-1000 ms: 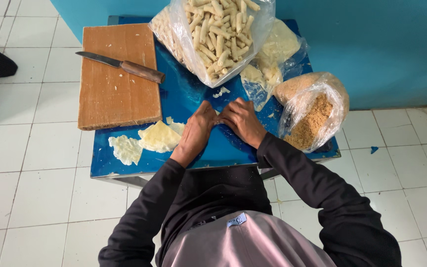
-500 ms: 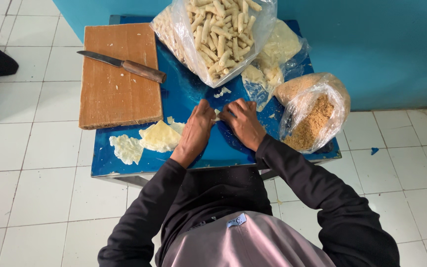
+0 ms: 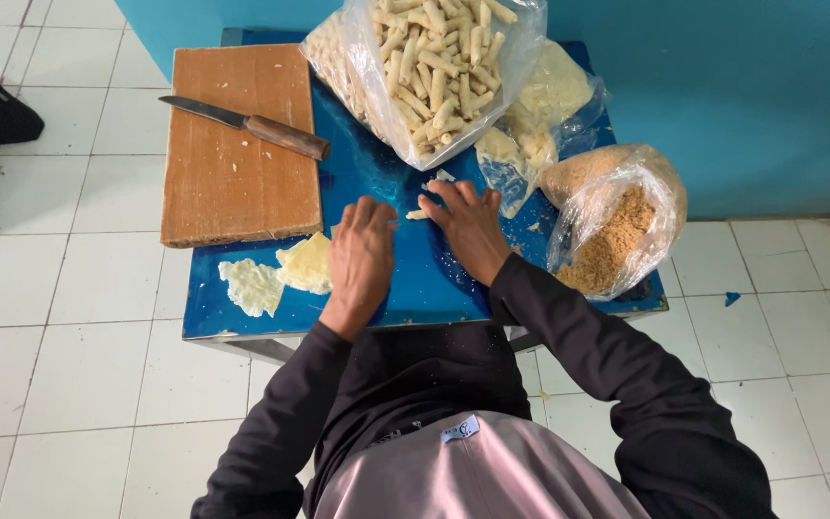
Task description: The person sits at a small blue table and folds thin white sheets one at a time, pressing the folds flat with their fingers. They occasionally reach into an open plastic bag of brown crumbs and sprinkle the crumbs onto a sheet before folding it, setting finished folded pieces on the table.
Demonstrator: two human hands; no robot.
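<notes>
Both hands lie flat, fingers spread, on the blue table (image 3: 386, 183): the left hand (image 3: 361, 255) just beside a pale dough sheet (image 3: 305, 263), the right hand (image 3: 471, 227) touching a small dough piece (image 3: 418, 214) (knife (image 3: 247, 125) on the cutting board (image 3: 232, 144)).

I see long black sleeves (image 3: 617, 356) down to the wrists, and a grey-pink apron (image 3: 473, 476) with a small blue tag (image 3: 460, 429).

White tiled floor (image 3: 79, 317), turquoise wall (image 3: 722, 86), low blue table (image 3: 415, 279).
</notes>
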